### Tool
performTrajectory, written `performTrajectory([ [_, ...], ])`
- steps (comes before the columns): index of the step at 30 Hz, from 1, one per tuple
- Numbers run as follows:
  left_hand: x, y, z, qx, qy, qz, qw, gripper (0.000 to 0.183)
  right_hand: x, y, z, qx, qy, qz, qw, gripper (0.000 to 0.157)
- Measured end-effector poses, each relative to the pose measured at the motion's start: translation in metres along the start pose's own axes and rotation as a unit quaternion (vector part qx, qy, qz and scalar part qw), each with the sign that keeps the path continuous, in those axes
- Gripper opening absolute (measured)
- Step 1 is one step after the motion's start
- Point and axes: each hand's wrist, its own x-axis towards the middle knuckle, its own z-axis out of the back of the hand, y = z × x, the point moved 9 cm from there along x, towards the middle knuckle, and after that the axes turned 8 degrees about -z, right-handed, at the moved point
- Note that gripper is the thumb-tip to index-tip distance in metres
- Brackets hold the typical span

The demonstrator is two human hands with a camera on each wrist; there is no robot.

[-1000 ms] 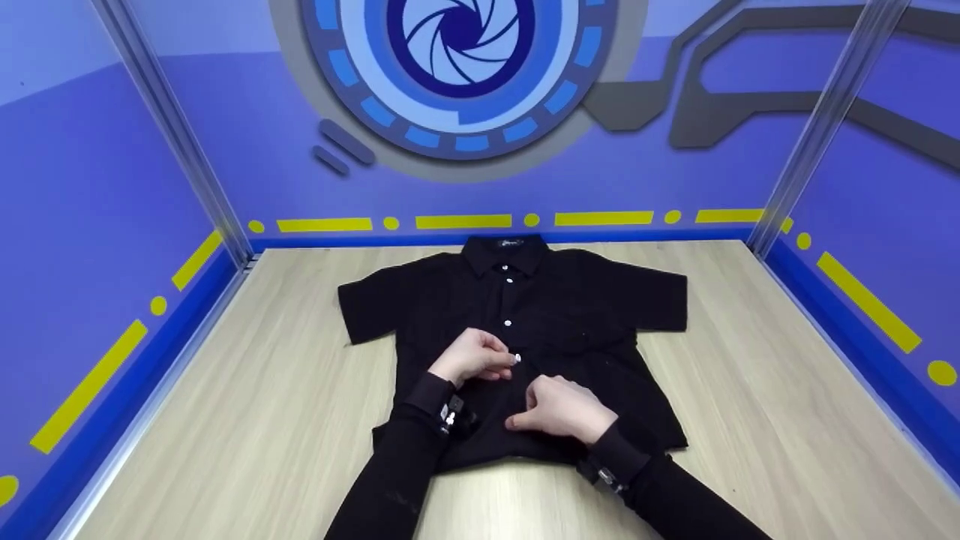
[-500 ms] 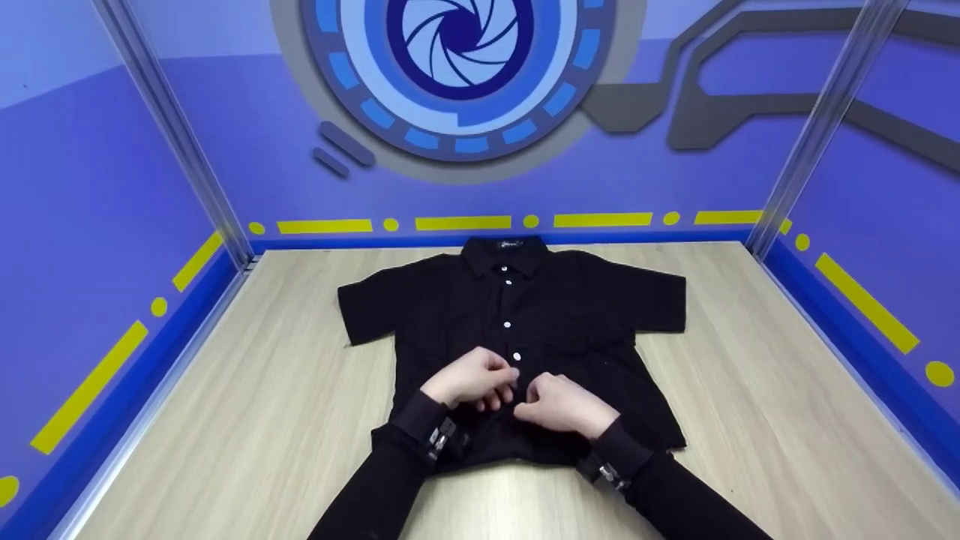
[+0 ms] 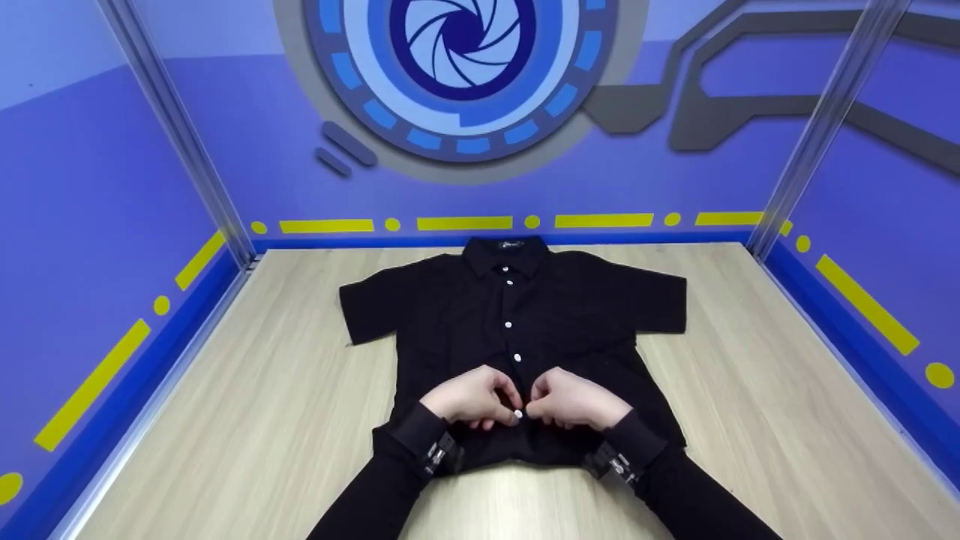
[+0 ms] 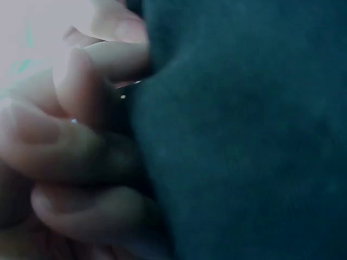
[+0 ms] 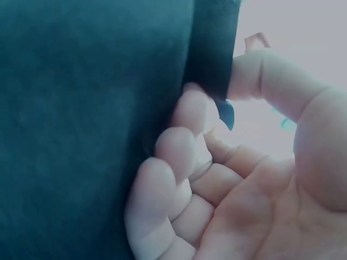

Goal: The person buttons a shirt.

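A black short-sleeved shirt (image 3: 442, 307) lies face up, collar away from me, with a column of white buttons down its front. Near the hem my left hand (image 3: 471, 396) pinches the shirt front between thumb and index finger, right at a low white button (image 3: 518, 414). Just right of that button, my right hand (image 3: 574, 399) grips the shirt's front edge, fingertips almost meeting the left ones. In the right wrist view the placket edge (image 5: 214, 49) runs between thumb and curled fingers (image 5: 152, 189). Dark cloth (image 4: 244, 135) fills much of the left wrist view, beside the curled left fingers.
The shirt rests on a light wooden table (image 3: 300, 390). Blue printed panels (image 3: 480, 195) with metal corner posts (image 3: 814, 135) enclose the table at the back and both sides. Another white button (image 3: 517, 358) shows above the hands.
My left hand has come down the shirt front from the button above to the lower one. The right hand has shifted slightly inward, so both sets of fingertips are now close together.
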Motion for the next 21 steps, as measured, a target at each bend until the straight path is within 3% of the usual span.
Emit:
performTrajectory([
  [7, 0.001, -0.001, -0.005, 0.011, 0.016, -0.018, 0.9996, 0.013, 0.001, 0.002, -0.002, 0.010, -0.013, 0.006, 1.000, 0.018],
  [13, 0.001, 0.002, -0.011, -0.041, 0.058, -0.029, 0.9970, 0.006, -0.001, 0.008, -0.003, 0.007, -0.032, 0.023, 0.999, 0.018],
  [21, 0.003, 0.005, 0.000, -0.105, 0.027, -0.030, 0.9936, 0.010, -0.002, 0.010, -0.004, 0.047, -0.024, 0.031, 0.998, 0.010],
])
